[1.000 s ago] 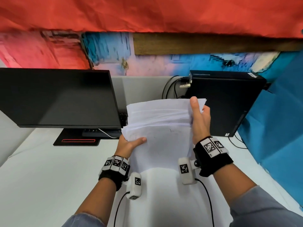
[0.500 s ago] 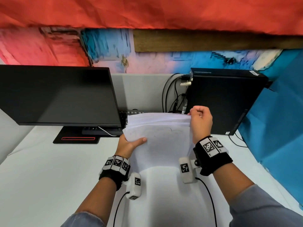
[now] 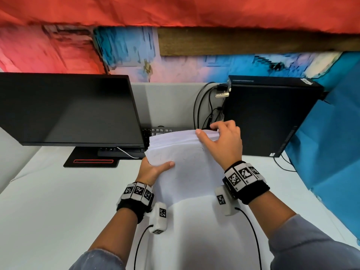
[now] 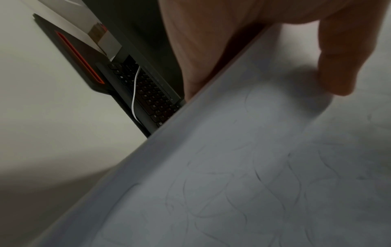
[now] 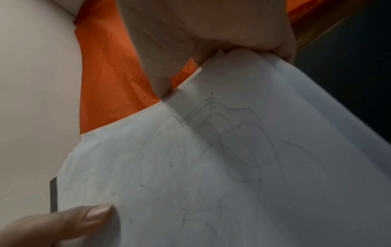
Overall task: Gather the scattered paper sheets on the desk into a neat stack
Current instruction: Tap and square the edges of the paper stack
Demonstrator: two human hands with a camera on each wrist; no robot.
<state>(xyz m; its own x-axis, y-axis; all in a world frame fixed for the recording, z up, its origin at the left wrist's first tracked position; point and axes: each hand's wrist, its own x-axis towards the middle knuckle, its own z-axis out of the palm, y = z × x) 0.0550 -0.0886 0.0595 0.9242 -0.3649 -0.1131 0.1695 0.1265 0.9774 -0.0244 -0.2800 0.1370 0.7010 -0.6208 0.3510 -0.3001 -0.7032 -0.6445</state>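
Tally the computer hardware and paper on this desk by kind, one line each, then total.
Black flat monitor: 1
Black computer tower: 1
Black keyboard: 1
White paper stack, held by left hand and right hand: 1 (sheets uncountable)
Total: 4

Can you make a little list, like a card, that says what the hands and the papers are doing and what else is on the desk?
Papers: paper stack, lifted, top edges uneven
Left hand: grips left edge, thumb on top
Right hand: pinches top right corner
Behind: monitor, keyboard, computer tower
Surface: white desk
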